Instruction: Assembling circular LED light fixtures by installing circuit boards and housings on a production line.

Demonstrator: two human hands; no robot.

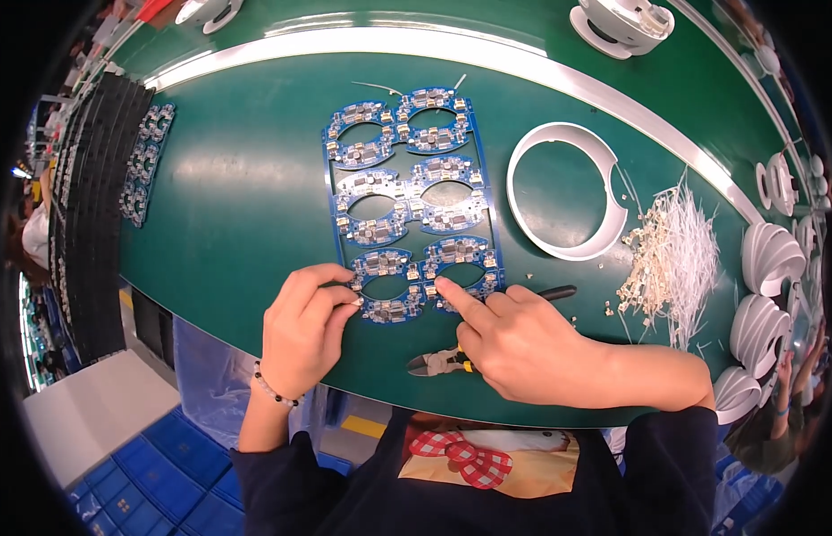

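A panel of blue circuit boards (418, 207), joined in pairs with eye-shaped openings, lies flat before me. My left hand (302, 326) is closed at its near left corner, thumb and forefinger pinching a tiny whitish piece (357, 302) against the board's edge. With its index finger stretched out, my right hand (528, 344) touches the near right board. Its other fingers curl round a pair of cutting pliers (438, 362); the jaws stick out on the thumb side and a dark handle end shows beyond the hand. Most of the handles are hidden.
To the right stand a white plastic ring (517, 201) and a heap of thin white strips with small cream connectors (671, 263). Black racks (90, 205) line the left edge, a blue board panel (148, 165) beside them. White curved housings (760, 326) sit at the far right.
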